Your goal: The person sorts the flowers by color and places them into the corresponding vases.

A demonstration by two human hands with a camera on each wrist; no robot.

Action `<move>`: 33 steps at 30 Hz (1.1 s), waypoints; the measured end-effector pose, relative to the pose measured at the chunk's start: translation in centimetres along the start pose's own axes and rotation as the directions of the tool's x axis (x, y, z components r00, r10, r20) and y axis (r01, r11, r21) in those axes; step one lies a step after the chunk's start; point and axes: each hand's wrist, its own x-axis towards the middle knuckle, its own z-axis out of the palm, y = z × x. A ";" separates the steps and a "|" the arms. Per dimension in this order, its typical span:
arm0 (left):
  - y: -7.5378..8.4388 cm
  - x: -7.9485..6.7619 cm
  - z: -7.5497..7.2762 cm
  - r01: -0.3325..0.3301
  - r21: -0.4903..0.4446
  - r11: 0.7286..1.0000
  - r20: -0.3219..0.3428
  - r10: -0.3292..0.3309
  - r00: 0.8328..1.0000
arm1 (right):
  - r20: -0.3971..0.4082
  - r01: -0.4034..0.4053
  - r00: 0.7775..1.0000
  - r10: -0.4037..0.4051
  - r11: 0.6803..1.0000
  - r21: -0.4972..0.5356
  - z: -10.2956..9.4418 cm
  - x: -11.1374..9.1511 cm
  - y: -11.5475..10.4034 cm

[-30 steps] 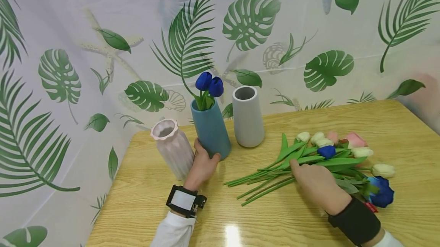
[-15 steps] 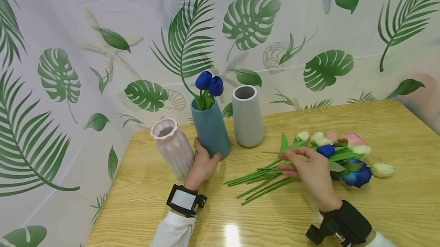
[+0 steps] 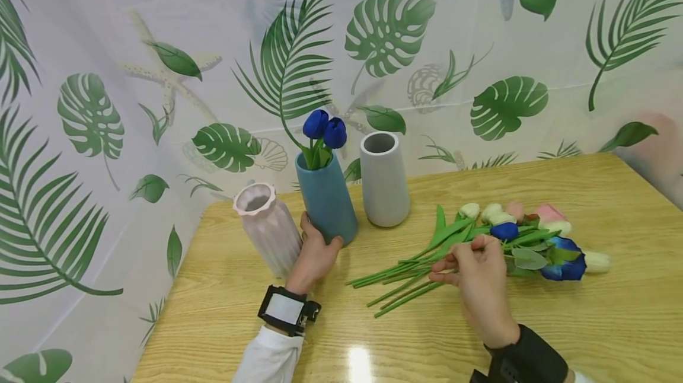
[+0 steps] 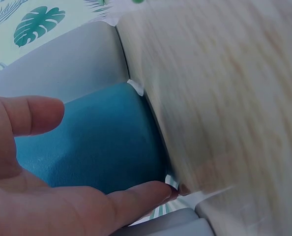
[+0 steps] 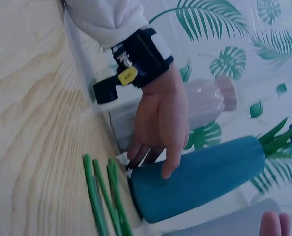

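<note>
My left hand [image 3: 317, 255] holds the base of a teal vase [image 3: 328, 202], thumb on one side and fingers on the other. The left wrist view shows the teal vase [image 4: 102, 142] close up. Two blue tulips [image 3: 324, 129] stand in it. Over the pile of cut artificial flowers [image 3: 453, 241], my right hand [image 3: 480, 288] pinches the stem of a large blue rose [image 3: 567, 259], whose bloom points right. The stem in the fingers is mostly hidden in the head view. Only fingertips [image 5: 274, 225] of the right hand show in the right wrist view.
A pale pink ribbed vase [image 3: 269, 232] leans in view left of the teal one. To its right stands a light grey vase [image 3: 385, 184]. White tulips [image 3: 500, 217] and a pink flower [image 3: 551, 214] lie on the wooden table [image 3: 613, 335]. A leaf-print cloth hangs behind.
My right hand has gone from touching the pile to pinching the blue rose's stem. The rose has shifted up and left from its first place. My left hand and the vases stay put.
</note>
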 end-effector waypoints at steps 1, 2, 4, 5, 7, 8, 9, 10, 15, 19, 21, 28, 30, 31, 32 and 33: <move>0.0 0.0 0.0 -0.001 0.002 1.000 0.000 0.001 1.000 | 0.016 0.011 1.000 -0.011 1.000 -0.006 0.1 -0.2 0.0; 0.0 0.0 0.0 -0.002 0.002 1.000 0.000 0.002 1.000 | 0.025 0.017 1.000 -0.017 1.000 -0.006 0.2 -0.4 0.1; 0.1 -0.1 -0.1 -0.003 0.003 1.000 -0.001 0.003 1.000 | 0.063 0.019 0.998 -0.019 1.000 -0.007 0.4 -0.9 0.0; 0.0 0.0 -0.1 -0.005 0.002 1.000 -0.001 0.005 1.000 | 0.092 0.016 0.996 -0.015 1.000 -0.013 0.5 -1.1 -0.1; 0.0 0.1 -0.1 -0.010 0.000 1.000 -0.004 0.010 1.000 | 0.168 0.002 0.986 0.007 0.999 -0.054 0.9 -1.5 -0.6; 0.0 0.1 -0.1 -0.011 -0.001 1.000 -0.005 0.011 1.000 | 0.204 -0.006 0.979 0.023 0.997 -0.083 1.1 -1.7 -1.0; 0.0 0.2 -0.1 -0.013 -0.002 1.000 -0.006 0.013 1.000 | 0.233 -0.021 0.971 0.048 0.993 -0.116 1.5 -1.9 -1.6; 0.0 0.2 0.0 -0.015 -0.001 1.000 -0.007 0.015 1.000 | 0.255 -0.039 0.964 0.076 0.988 -0.148 1.9 -2.1 -2.4; -0.1 0.1 0.0 -0.006 0.006 1.000 -0.008 0.006 1.000 | 0.230 -0.175 0.942 0.246 0.940 -0.292 4.3 -2.9 -6.1; -0.1 0.0 0.0 -0.009 0.004 1.000 -0.008 0.009 1.000 | 0.193 -0.336 0.898 0.396 0.898 -0.284 4.5 -2.3 -6.6; -0.1 0.0 0.0 -0.009 0.003 1.000 -0.005 0.009 1.000 | 0.204 -0.450 0.854 0.479 0.876 -0.171 4.0 -1.8 -6.3; -0.2 0.1 -0.1 -0.004 -0.001 1.000 0.008 0.004 1.000 | 0.387 -0.678 0.699 0.601 0.729 0.093 2.8 -0.7 -5.3; -0.1 0.1 -0.2 -0.002 -0.002 1.000 0.010 0.002 1.000 | 0.406 -0.705 0.678 0.613 0.698 0.123 2.7 -0.5 -5.1; -0.1 0.1 -0.2 -0.001 -0.002 1.000 0.010 0.001 1.000 | 0.411 -0.712 0.673 0.615 0.689 0.134 2.6 -0.4 -5.1; -0.2 0.1 -0.2 -0.002 -0.003 1.000 0.008 0.002 1.000 | 0.417 -0.720 0.668 0.616 0.677 0.152 2.5 -0.2 -5.0; -0.2 0.1 -0.2 -0.002 -0.004 1.000 0.005 0.003 1.000 | 0.426 -0.722 0.667 0.611 0.672 0.166 2.5 -0.1 -4.9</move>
